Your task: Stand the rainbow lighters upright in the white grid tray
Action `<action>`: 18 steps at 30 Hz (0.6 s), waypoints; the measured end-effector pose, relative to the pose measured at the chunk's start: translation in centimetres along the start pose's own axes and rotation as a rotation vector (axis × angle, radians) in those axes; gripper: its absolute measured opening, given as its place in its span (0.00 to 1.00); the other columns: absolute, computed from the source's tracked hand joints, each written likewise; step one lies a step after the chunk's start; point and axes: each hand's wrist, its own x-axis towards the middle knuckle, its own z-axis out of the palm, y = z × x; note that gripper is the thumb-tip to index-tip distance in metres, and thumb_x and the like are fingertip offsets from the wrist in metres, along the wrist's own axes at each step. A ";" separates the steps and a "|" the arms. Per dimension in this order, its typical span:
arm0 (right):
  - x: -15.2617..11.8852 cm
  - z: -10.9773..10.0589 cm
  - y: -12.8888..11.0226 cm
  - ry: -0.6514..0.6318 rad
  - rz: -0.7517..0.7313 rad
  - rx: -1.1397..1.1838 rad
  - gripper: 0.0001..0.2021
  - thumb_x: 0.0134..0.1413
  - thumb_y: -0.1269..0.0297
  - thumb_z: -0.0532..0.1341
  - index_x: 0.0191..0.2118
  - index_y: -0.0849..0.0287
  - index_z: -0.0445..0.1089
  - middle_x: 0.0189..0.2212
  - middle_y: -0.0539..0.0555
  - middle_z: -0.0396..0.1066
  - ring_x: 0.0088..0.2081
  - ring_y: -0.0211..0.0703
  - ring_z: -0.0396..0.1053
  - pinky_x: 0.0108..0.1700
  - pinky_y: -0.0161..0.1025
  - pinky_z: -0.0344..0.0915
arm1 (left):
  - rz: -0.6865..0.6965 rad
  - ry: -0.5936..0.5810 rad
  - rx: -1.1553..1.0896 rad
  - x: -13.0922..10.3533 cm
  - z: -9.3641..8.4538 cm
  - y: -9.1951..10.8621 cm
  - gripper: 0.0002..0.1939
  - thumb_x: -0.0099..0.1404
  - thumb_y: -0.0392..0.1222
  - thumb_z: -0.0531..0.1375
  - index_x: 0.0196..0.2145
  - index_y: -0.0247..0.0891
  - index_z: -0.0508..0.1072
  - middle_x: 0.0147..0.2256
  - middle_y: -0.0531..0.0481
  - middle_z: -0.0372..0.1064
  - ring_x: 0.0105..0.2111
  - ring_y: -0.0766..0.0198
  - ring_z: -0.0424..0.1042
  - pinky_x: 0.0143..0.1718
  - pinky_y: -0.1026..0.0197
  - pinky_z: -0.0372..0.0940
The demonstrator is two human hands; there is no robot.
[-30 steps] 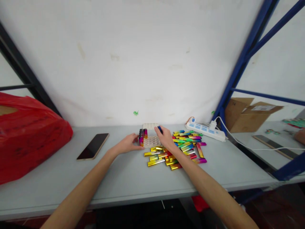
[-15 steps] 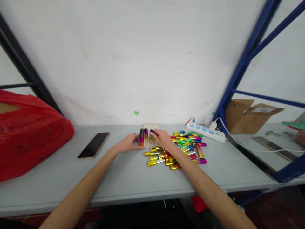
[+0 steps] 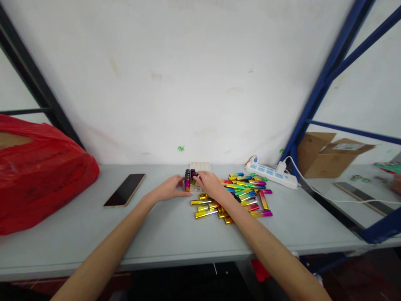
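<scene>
A white tray with holes lies near the wall, holding a few upright lighters with black tops. At its left edge, a row of purple-and-gold lighters stands in line. My left hand grips that front left corner, thumb at the front and fingertips beside the row. Over the tray, my right hand is closed in a pinch on a black-topped lighter; its lower part is mostly hidden. To the right lies a loose pile of shiny multicoloured lighter-shaped pieces, partly covered by my right forearm.
A phone lies left of my left hand, and a red plastic bag stands beyond it. Behind the pile is a white power strip with a cable. A blue rack post and a cardboard box stand at right.
My right hand has moved slightly left over the tray, bringing the pinched lighter close to the standing ones. My left hand stays at the tray's left corner.
</scene>
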 end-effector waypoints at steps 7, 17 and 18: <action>0.4 0.0 0.4 -0.062 -0.013 -0.010 0.13 0.69 0.63 0.54 0.41 0.61 0.74 0.37 0.60 0.75 0.39 0.44 0.71 0.43 0.37 0.61 | -0.008 -0.025 0.001 0.0 -0.1 -0.1 0.31 0.52 0.69 0.64 0.36 0.35 0.75 0.32 0.48 0.70 0.32 0.57 0.68 0.34 0.59 0.62; -2.5 -4.8 3.6 -0.248 -0.132 0.356 0.12 0.60 0.57 0.62 0.38 0.58 0.79 0.33 0.54 0.77 0.32 0.41 0.70 0.36 0.35 0.61 | -0.005 -0.014 -0.022 0.0 -0.1 0.1 0.31 0.52 0.68 0.64 0.37 0.36 0.75 0.34 0.47 0.70 0.33 0.57 0.68 0.35 0.59 0.62; -2.9 -5.3 3.9 -0.263 -0.120 0.376 0.12 0.57 0.56 0.64 0.38 0.58 0.79 0.33 0.54 0.77 0.33 0.41 0.70 0.36 0.35 0.61 | -0.008 -0.012 -0.028 0.0 -0.1 0.2 0.31 0.51 0.68 0.65 0.37 0.36 0.75 0.34 0.47 0.70 0.33 0.56 0.68 0.34 0.59 0.62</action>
